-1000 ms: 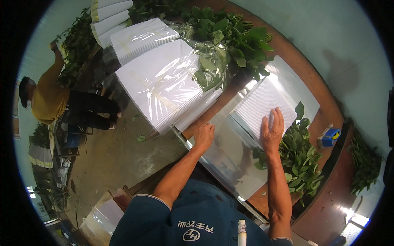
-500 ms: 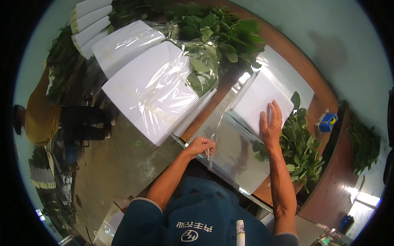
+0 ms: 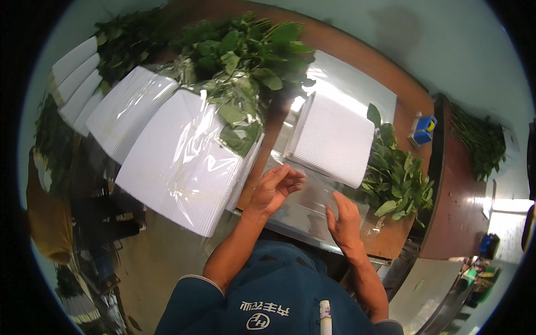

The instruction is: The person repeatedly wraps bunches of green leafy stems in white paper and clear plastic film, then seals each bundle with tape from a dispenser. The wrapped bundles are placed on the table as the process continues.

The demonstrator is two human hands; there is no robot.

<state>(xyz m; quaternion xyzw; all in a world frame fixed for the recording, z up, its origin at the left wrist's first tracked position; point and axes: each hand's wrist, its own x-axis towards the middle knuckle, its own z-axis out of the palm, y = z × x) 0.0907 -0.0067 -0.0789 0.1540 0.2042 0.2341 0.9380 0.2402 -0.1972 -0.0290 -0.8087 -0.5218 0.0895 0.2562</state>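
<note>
A white corrugated sheet (image 3: pixel 334 137) lies on a shiny flat surface (image 3: pixel 385 92) in front of me. Leafy green stems (image 3: pixel 399 181) stick out from its right side. Below the sheet's near edge spreads clear film, its outline hard to make out. My left hand (image 3: pixel 272 192) hovers by the sheet's near left corner, palm turned inward, fingers loosely curled and apart. Over the film, nearer to me, is my right hand (image 3: pixel 345 224), thumb and fingers parted. Nothing shows in either hand.
Large film-wrapped white corrugated bundles (image 3: pixel 173 162) with leaves lie to the left. More greenery (image 3: pixel 240 47) is piled behind them on the brown table (image 3: pixel 349 42). A blue tape dispenser (image 3: pixel 424 129) stands at right. A person in a yellow-brown top (image 3: pixel 49 215) is at far left.
My right hand has come off the white sheet and moved nearer to me. The left hand has loosened its pinch on the film and risen toward the sheet. The whole view has shifted.
</note>
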